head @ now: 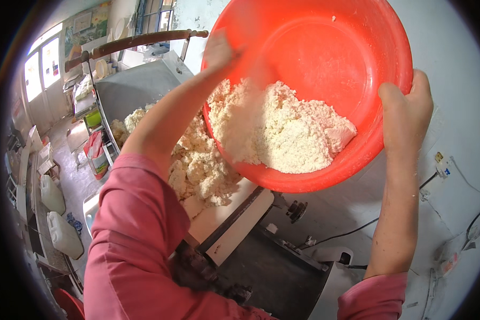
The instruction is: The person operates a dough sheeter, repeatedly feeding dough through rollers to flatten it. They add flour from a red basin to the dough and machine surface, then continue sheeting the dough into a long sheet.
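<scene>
A large red plastic basin [324, 52] is tipped towards a metal machine hopper [138, 84]. Pale crumbly dough [300, 132] lies along the basin's lower side. More crumbly dough [204, 168] is heaped below it, on the hopper and a light board or belt. My right hand [408, 108] grips the basin's rim at the right, thumb inside. My left hand [220, 50] is blurred at the basin's upper left, over its inside; its fingers and what they touch cannot be made out. The left forearm crosses above the heap.
A brown-handled bar [140, 41] spans the hopper's far side. The machine's dark lower part [280, 276] is below the basin. A cable [344, 231] runs to the wall at the right. White plastic jugs [64, 236] stand at the left, near a cluttered bench.
</scene>
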`<state>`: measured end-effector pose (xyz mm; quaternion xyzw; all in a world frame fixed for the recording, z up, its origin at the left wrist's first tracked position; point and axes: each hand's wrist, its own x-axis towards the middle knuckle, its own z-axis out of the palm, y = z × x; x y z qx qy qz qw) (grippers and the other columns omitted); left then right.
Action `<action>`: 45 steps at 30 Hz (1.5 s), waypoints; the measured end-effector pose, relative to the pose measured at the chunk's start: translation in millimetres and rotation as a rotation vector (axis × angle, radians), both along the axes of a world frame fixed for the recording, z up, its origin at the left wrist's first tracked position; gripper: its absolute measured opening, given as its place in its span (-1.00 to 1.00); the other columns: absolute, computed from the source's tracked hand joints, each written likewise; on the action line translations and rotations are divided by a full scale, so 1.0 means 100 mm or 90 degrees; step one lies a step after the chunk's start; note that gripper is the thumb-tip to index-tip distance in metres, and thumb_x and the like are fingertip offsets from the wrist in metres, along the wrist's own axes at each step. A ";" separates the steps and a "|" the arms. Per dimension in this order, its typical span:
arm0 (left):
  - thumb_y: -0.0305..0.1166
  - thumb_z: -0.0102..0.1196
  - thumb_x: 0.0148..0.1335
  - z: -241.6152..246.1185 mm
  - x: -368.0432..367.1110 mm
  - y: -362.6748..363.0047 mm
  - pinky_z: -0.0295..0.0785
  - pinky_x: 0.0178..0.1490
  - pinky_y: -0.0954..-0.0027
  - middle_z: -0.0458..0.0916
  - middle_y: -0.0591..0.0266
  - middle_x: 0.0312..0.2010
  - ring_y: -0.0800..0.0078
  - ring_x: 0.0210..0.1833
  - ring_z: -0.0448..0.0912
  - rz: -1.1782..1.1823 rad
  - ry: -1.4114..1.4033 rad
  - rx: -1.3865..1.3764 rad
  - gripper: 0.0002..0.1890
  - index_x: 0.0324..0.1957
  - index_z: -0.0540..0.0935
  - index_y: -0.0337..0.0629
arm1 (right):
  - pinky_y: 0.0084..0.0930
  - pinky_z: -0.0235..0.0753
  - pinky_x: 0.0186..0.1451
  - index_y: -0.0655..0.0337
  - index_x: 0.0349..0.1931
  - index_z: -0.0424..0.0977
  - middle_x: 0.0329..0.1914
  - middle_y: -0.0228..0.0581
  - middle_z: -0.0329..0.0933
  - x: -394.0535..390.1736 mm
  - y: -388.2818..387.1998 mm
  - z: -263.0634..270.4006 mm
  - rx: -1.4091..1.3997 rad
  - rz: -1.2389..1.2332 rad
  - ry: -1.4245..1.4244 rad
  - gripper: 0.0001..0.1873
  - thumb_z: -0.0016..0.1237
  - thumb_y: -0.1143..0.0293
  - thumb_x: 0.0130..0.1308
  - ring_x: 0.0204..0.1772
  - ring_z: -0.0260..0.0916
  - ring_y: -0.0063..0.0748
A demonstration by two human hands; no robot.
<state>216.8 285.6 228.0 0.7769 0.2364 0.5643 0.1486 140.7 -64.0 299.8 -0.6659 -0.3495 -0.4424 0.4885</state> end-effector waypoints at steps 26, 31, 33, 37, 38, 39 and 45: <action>-0.17 0.11 0.07 0.07 -0.76 -2.16 0.35 0.14 0.12 0.50 0.24 0.00 0.24 0.18 0.40 -0.463 0.611 0.702 -0.64 -0.11 0.62 -0.09 | -0.31 0.48 -0.12 0.39 -0.26 0.33 -0.23 -0.03 0.47 -0.52 0.16 -0.03 -0.057 -0.002 0.018 -0.77 -0.06 0.52 0.06 -0.23 0.44 -0.26; -0.14 0.11 0.04 -0.05 -0.92 -1.83 0.34 0.13 0.04 0.51 0.18 -0.04 0.14 0.21 0.34 -0.486 0.406 0.718 -0.66 -0.18 0.64 -0.09 | -0.30 0.48 -0.13 0.40 -0.27 0.32 -0.26 -0.02 0.48 -0.50 0.19 0.00 -0.057 -0.017 0.017 -0.77 -0.07 0.52 0.05 -0.26 0.45 -0.25; -0.15 0.13 0.02 0.00 -0.99 -1.81 0.32 0.16 0.01 0.51 0.17 -0.02 0.11 0.23 0.31 -0.482 0.504 0.723 -0.64 -0.15 0.64 -0.08 | -0.30 0.49 -0.15 0.41 -0.27 0.32 -0.28 -0.01 0.48 -0.51 0.19 0.01 -0.058 -0.007 0.047 -0.77 -0.07 0.52 0.05 -0.29 0.46 -0.24; -0.17 0.19 -0.02 -0.25 -0.97 -1.30 0.31 0.22 -0.01 0.48 0.13 0.06 0.08 0.24 0.33 -0.615 0.178 0.764 -0.57 -0.07 0.60 -0.06 | -0.19 0.57 -0.20 0.50 -0.16 0.30 -0.31 0.17 0.54 -0.55 0.22 0.03 -0.083 -0.021 -0.018 -0.70 -0.14 0.58 0.06 -0.28 0.58 0.03; -0.15 0.21 -0.03 -0.25 -1.01 -1.19 0.30 0.22 -0.03 0.47 0.11 0.08 0.06 0.25 0.33 -0.619 0.187 0.774 -0.55 -0.06 0.60 -0.07 | -0.18 0.57 -0.20 0.50 -0.16 0.30 -0.32 0.17 0.54 -0.53 0.20 0.02 -0.085 -0.026 -0.027 -0.70 -0.14 0.58 0.06 -0.28 0.58 0.03; -0.14 0.22 -0.03 -0.25 -1.07 -1.07 0.30 0.22 -0.05 0.46 0.08 0.11 0.04 0.26 0.33 -0.619 0.202 0.782 -0.53 -0.05 0.59 -0.08 | -0.17 0.57 -0.19 0.50 -0.16 0.30 -0.33 0.17 0.53 -0.54 0.21 0.02 -0.085 -0.026 -0.035 -0.70 -0.14 0.58 0.06 -0.28 0.57 0.04; -0.13 0.20 -0.04 -0.31 -1.49 -0.75 0.21 0.31 -0.12 0.44 0.16 0.20 0.11 0.34 0.30 -0.487 0.244 0.746 -0.41 0.12 0.51 0.03 | -0.14 0.56 -0.18 0.45 -0.23 0.25 -0.37 0.17 0.53 -0.63 0.29 0.06 -0.085 0.006 0.019 -0.76 -0.15 0.58 0.07 -0.31 0.57 0.07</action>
